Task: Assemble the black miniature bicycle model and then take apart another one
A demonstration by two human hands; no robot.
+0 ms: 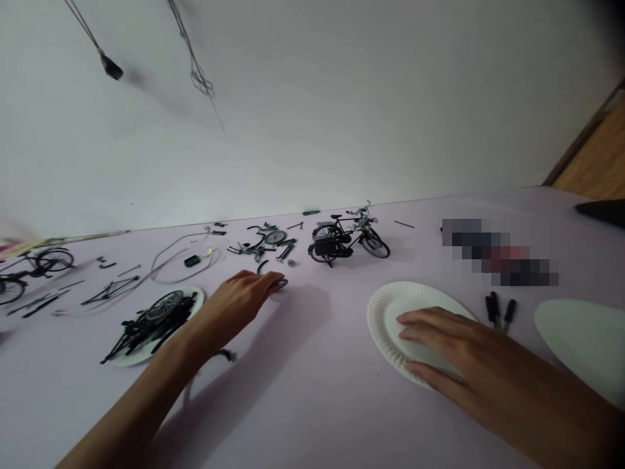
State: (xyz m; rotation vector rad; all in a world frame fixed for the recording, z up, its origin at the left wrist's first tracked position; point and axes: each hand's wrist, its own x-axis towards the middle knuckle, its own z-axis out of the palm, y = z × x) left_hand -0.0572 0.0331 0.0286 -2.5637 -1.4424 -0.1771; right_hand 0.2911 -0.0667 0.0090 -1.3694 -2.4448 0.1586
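Note:
My left hand (241, 296) reaches over the middle of the table, its fingertips pinched on a small grey metallic part (280, 284) whose kind I cannot make out. Just beyond it lie a curved black piece (262, 266) and a tiny round part (291, 263). My right hand (449, 339) is open with fingers apart, over a white paper plate (378, 319) with a fluted rim; it appears to touch the plate. Beside my left forearm, a second paper plate (199, 296) bears a heap of black model bicycle parts (163, 319) with a spoked wheel on top.
Two assembled model bicycles (336, 242) stand close together at the back. Loose parts (266, 241) lie left of them, near a pale cable (156, 267). Another model bicycle (36, 267) is at far left. Several black-handled screwdrivers (495, 309) lie right, by a white plate-like object (586, 332).

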